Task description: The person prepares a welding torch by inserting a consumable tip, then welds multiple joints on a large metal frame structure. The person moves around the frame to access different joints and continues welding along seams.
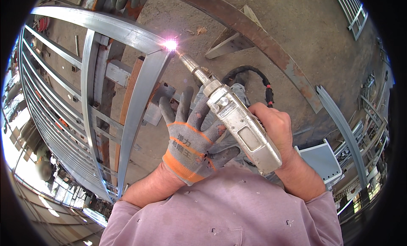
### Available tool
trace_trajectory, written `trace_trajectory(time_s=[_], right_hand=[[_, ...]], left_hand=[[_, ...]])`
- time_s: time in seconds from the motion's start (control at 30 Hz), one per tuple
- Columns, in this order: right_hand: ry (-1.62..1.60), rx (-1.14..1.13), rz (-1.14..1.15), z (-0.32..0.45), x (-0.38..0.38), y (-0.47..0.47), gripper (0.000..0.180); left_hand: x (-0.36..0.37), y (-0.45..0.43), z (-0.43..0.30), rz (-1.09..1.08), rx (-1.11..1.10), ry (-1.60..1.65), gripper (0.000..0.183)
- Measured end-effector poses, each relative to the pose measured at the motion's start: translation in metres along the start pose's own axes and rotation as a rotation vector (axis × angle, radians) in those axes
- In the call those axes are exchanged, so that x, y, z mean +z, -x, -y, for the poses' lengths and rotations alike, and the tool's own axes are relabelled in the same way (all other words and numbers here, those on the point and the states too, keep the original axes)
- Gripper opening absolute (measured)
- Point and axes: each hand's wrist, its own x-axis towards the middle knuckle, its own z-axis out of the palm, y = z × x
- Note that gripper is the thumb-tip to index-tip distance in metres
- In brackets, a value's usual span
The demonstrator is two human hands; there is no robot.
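My right hand, bare, is wrapped around a handheld laser welding gun with a worn silver body. The gun's metal nozzle points up and left. At its tip, a bright pink-white glow sits on the corner of a metal frame, hiding the joint there. A thin wire or rod lies against that corner. My left hand wears a grey and orange glove with worn holes and printed writing. Its fingers are spread with nothing in them, the index finger and thumb close beside the gun.
Parallel metal bars fill the frame on the left. A rusty curved steel beam crosses above the floor. A black cable loops behind the gun. At right are a grey metal box and a long metal channel.
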Motion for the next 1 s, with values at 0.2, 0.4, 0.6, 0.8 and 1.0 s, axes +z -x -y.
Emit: trace_trajectory(time_s=[0.2,0.4,0.6,0.8,1.0], right_hand=[[0.009,-0.009,-0.007,-0.0010,0.0001,-0.0002,0.031],[-0.022,-0.025,-0.015,-0.0003,-0.0007,-0.0005,0.031],[-0.002,-0.022,-0.007,0.0017,-0.0035,-0.0002,0.031],[0.005,-0.010,-0.038,0.0018,-0.0006,0.0049,0.032],[-0.009,-0.009,-0.034,0.0016,-0.0009,0.0026,0.034]], left_hand=[[-0.0026,-0.0003,-0.0014,0.043,-0.014,-0.022,0.081],[-0.0021,-0.0009,-0.0006,0.035,0.002,-0.036,0.088],[0.0015,-0.0001,0.0020,0.007,0.012,0.007,0.076],[-0.0033,-0.0033,-0.0028,0.024,0.000,-0.011,0.077],[-0.0079,-0.0051,-0.0053,0.019,0.021,-0.051,0.082]])
